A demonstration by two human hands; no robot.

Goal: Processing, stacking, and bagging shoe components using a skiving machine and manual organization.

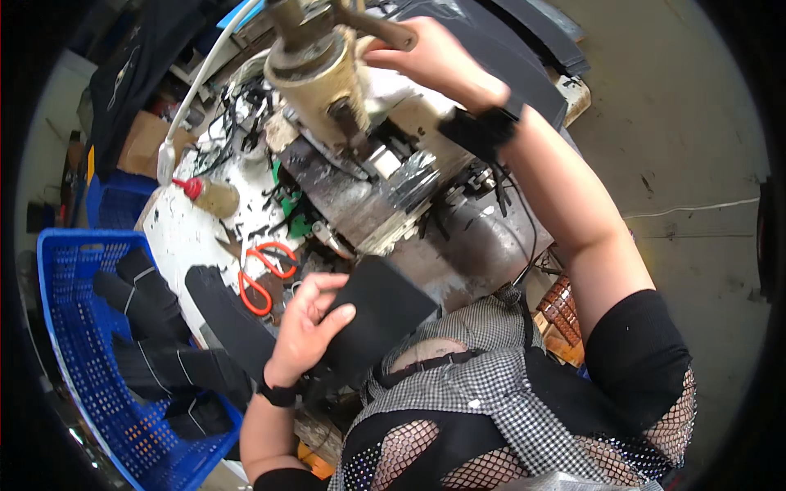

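My left hand (pixel 309 327) is closed on a flat black rectangular piece (pixel 381 307), its thumb lying on top. The piece is tilted in front of the worn cream machine head (pixel 319 86), apart from the metal work bed (pixel 393 184). My right hand (pixel 434 61) reaches to the far side of the machine head, close to its metal lever (pixel 385 31). Its fingertips are partly hidden behind the machine, so what they touch does not show. A black band circles each wrist.
A blue perforated basket (pixel 94 237) at left holds several bundled black pieces. Orange-handled scissors (pixel 260 282), a red-capped bottle (pixel 214 196) and black scraps lie on the white tabletop. A long black piece (pixel 225 311) lies at its edge. Black sheets (pixel 524 74) are stacked behind.
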